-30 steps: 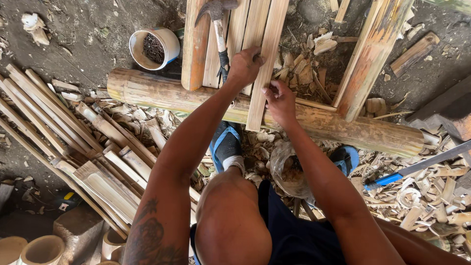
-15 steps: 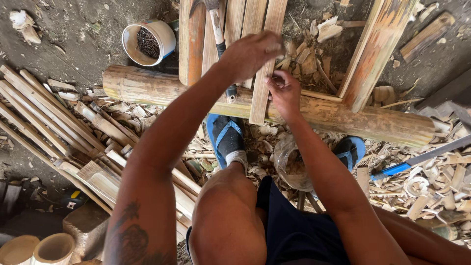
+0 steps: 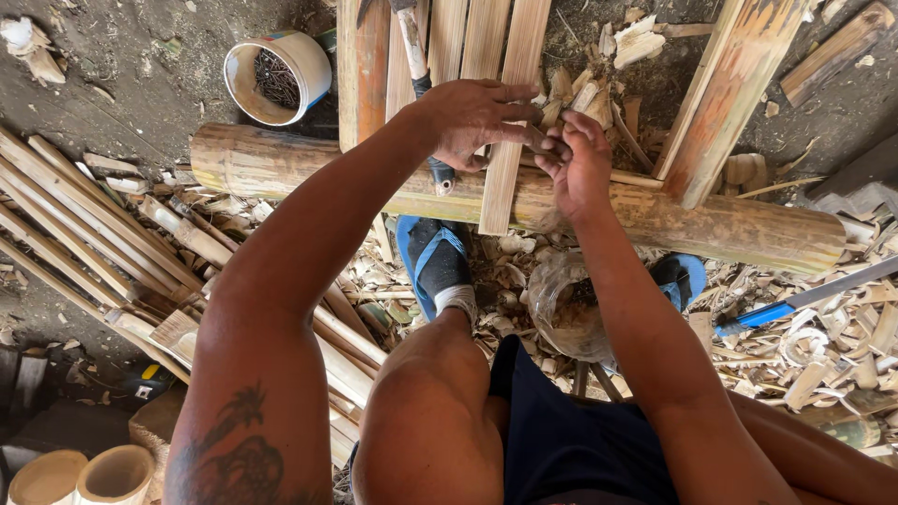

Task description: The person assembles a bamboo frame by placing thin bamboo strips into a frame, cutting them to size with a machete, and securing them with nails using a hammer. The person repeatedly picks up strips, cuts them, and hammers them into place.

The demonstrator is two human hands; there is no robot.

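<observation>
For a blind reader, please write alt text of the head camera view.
A person's left hand and right hand meet, fingertips touching, over a bamboo slat lying across a thick bamboo pole. A hammer and a tub of nails lie nearby.

Soft, even daylight here, bright enough to read every grain, with only faint shadows under the arms. Sharp focus across the middle, no glare, slight wide-angle stretch toward the edges.

A single head-worn camera looks steeply down, close above the bamboo log [image 3: 524, 201] and ground.
</observation>
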